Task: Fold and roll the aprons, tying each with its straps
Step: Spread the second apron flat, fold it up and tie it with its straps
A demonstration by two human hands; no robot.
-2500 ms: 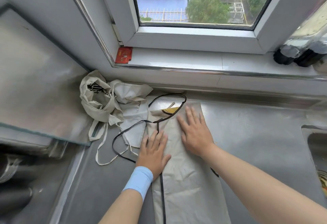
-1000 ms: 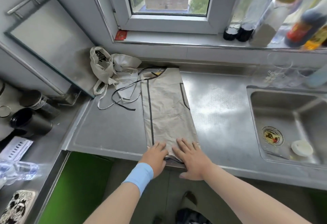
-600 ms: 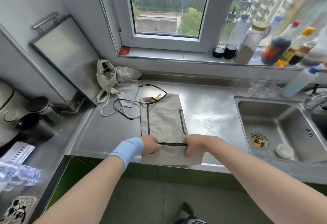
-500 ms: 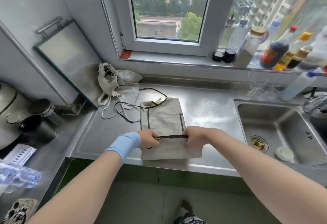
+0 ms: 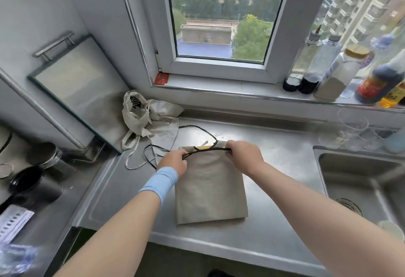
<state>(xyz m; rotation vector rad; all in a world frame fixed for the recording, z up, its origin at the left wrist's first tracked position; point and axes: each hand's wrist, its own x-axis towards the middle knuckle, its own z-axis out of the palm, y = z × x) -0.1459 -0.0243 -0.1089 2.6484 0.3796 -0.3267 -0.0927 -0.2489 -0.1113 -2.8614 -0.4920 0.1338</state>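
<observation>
As the folded apron (image 5: 210,187) lay limp and light on the counter (image 5: 280,167), I judged its far edge the place to grip; my left hand (image 5: 174,162) and right hand (image 5: 243,156) pinched it.

beige apron (image 5: 210,189), black straps (image 5: 206,150), light-blue wristband (image 5: 160,183), red card (image 5: 161,78)

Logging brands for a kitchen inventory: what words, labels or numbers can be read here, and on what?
No text reads clearly.
Red label, dark sauce bottle: blurred.
Yellow label, amber bottle: blurred.
Black print, crumpled cloth: too small.
Red card on the sill: blurred.
White print, drinking glass: blurred.
Printed paper, lower left: blurred.
</observation>
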